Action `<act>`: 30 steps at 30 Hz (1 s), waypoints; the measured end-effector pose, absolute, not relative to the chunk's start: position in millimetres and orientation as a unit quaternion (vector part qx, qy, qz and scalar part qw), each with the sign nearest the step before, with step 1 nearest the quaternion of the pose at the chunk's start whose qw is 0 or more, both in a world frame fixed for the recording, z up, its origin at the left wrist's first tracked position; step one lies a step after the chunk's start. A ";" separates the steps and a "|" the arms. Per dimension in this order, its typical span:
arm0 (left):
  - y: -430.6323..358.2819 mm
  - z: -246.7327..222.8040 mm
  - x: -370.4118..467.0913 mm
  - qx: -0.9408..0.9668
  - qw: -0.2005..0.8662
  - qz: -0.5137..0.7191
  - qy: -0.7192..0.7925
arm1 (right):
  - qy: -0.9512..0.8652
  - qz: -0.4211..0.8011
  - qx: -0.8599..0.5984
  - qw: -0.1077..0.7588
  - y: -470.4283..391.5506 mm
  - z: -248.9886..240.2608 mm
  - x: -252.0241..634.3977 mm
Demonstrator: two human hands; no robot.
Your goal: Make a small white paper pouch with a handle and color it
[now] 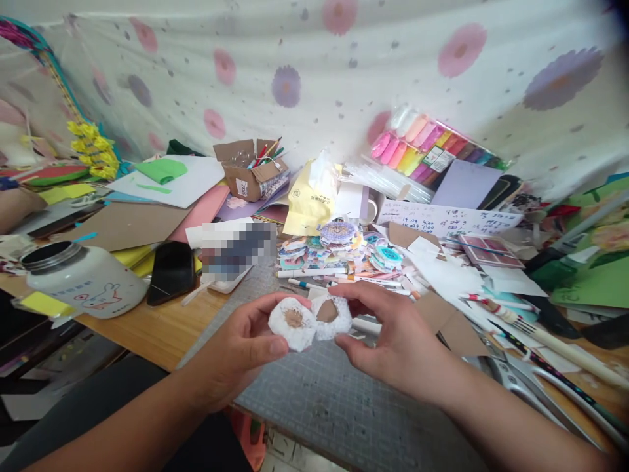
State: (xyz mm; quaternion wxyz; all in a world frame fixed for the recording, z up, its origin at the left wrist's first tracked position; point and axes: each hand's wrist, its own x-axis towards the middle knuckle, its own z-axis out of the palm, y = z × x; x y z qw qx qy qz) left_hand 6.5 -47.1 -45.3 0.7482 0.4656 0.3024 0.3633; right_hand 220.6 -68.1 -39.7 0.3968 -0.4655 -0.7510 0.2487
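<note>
Near the centre of the frame, two small white pieces are held up side by side over the grey mat (pixel 314 400), their inner edges touching or overlapping; which cannot be told. The left piece (pixel 280 328) is roundish with uneven edges and a rough, crumpled-looking white surface, with a ragged light-brown patch at its middle. The right piece (pixel 343 322) looks bumpier, its white ring framing a smoother, darker brown patch. The left hand (pixel 240 344) pinches the left piece between thumb and curled fingers at its left side. The right hand (pixel 388 331) pinches the right piece, index finger at its top edge, thumb at its lower right. Just above lie colourful cutouts (pixel 339 249) in a heap.
</note>
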 end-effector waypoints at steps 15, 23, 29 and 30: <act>-50.5 -46.6 11.3 0.469 0.750 0.368 0.285 | -0.703 0.355 -0.425 0.445 -68.7 -29.5 221.1; -52.2 -41.8 12.6 0.477 0.722 0.375 0.332 | -0.604 0.490 -0.331 0.534 -67.5 -39.7 216.4; -52.8 -40.2 13.2 0.564 0.616 0.385 0.392 | -0.687 0.339 -0.371 0.525 -74.0 -35.7 216.0; -53.0 -39.7 13.9 0.572 0.604 0.390 0.394 | -0.710 0.298 -0.376 0.516 -75.3 -34.7 215.5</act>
